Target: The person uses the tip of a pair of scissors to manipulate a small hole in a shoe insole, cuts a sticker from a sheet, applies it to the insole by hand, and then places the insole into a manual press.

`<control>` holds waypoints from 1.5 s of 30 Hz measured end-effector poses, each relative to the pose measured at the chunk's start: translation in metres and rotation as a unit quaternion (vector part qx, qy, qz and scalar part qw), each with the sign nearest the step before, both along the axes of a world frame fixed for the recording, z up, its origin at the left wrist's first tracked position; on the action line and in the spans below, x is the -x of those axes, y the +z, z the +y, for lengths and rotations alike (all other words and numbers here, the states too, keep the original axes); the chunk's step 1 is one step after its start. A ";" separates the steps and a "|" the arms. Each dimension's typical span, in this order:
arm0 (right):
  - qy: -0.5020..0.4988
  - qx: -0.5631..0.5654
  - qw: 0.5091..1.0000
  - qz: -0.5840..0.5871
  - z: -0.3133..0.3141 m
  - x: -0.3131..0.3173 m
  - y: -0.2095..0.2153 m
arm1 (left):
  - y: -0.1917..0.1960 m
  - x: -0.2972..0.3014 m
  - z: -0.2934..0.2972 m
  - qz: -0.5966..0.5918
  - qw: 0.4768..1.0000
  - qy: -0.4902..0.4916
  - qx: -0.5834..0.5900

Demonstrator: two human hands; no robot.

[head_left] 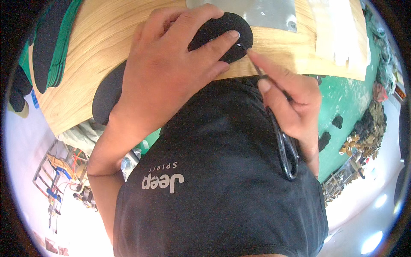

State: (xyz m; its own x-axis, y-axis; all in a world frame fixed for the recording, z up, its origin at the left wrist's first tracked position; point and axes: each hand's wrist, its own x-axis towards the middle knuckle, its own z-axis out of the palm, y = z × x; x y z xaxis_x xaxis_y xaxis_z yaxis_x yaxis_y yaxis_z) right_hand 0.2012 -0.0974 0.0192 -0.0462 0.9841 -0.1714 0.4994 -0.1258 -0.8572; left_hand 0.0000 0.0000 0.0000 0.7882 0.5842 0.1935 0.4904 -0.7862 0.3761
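Across the front edge of the wooden table, my left hand is spread over a black insole and holds it down. One fingertip presses on its rounded end beside a small pale mark. A black rounded part also shows by my left wrist; the hand hides whether both belong to one piece. Between thumb and forefinger, my right hand grips a slim dark tool with a glossy looped end hanging below the palm. Its thin tip points at the insole's end, and its exact kind is unclear.
Layered black and green insole-shaped pieces lie at the table's left. A clear plastic sheet and white sheets lie at the far right. Beyond the right edge, dark scraps and a heap lie on the green floor.
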 end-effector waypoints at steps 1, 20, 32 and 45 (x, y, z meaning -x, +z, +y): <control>-0.013 -0.003 1.000 -0.003 0.001 0.002 0.000 | 0.001 0.000 0.001 0.002 1.000 0.001 -0.004; 0.043 -0.057 0.997 -0.006 -0.002 -0.002 -0.006 | 0.002 -0.004 -0.003 -0.004 1.000 0.003 -0.017; -0.100 0.039 0.991 0.078 -0.008 0.013 -0.002 | -0.003 -0.003 -0.002 -0.024 1.000 0.003 -0.017; -0.149 0.047 0.980 0.126 -0.007 0.012 -0.002 | 0.000 -0.004 -0.003 -0.008 1.000 -0.002 -0.015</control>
State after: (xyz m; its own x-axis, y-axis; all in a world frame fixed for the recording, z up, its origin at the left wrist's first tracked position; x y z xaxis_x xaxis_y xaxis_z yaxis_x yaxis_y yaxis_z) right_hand 0.1890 -0.1045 0.0173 0.1876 0.9410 -0.2817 0.2022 -0.3177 -0.9264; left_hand 0.0040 -0.0027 -0.0003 0.7867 0.5755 0.2233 0.4820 -0.7987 0.3602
